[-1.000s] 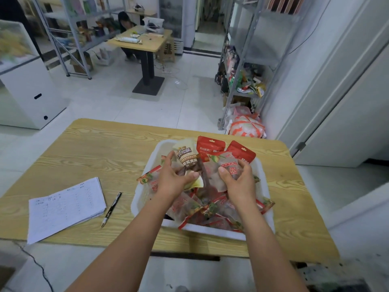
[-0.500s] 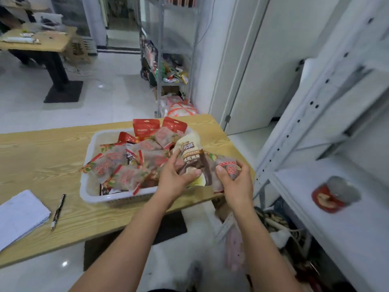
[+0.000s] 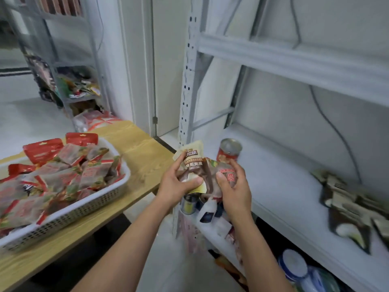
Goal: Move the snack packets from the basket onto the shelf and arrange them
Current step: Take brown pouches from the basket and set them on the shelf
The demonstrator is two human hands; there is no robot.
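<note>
Gripping a brown packet [image 3: 192, 163], L hand [image 3: 179, 184] has thumb & fingers curled round it. R hand [image 3: 235, 186] pinches a clear packet [image 3: 228, 174] touching the brown one. Both are held just in front of the shelf [image 3: 284, 182], near-left corner. Left, the basket [image 3: 88, 205] on the table [image 3: 145, 159] is heaped w/ more packets [image 3: 69, 173]. On the shelf: dark packets [image 3: 345, 209] at right, a red can [image 3: 228, 151] farther back, left.
</note>
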